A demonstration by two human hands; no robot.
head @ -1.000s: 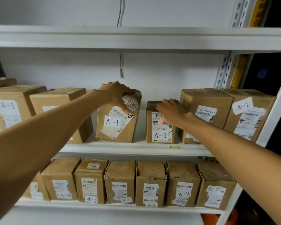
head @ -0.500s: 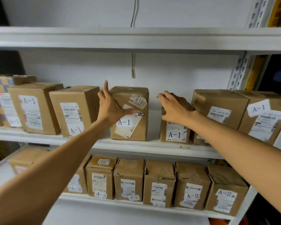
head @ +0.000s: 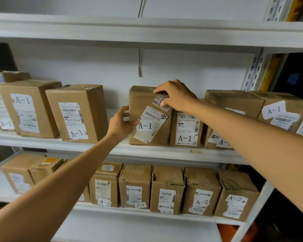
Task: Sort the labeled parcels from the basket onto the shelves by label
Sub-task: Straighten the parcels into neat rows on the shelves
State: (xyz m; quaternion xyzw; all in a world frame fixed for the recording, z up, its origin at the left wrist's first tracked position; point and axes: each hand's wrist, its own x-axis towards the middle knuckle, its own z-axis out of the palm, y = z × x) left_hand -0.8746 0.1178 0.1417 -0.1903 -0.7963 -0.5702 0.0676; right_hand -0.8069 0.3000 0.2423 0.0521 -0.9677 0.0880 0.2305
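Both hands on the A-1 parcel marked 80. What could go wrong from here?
Right hand grips the top front edge of the parcel marked 80 over its round sticker; dragging could peel it.
Left hand pinches only the left front edge; the parcel may twist into the smaller A-1 parcel close on its right.
It sits near the front lip of the middle shelf; a pull could tip it off.

We're in a parcel storeroom, a sorting depot by the look of it. White metal shelving (head: pixel 164 152) runs in tiers against a plain white wall (head: pixel 199 67), with its slotted upright (head: pixel 254 67) showing at the right. The middle tier carries brown cardboard parcels (head: pixel 79 112) with shipping barcodes and A-1 stickers (head: pixel 23 100). On the lower shelf (head: pixel 199 218) there's a packed row of boxes (head: pixel 166 187) with A-2 stickers (head: pixel 202 202).
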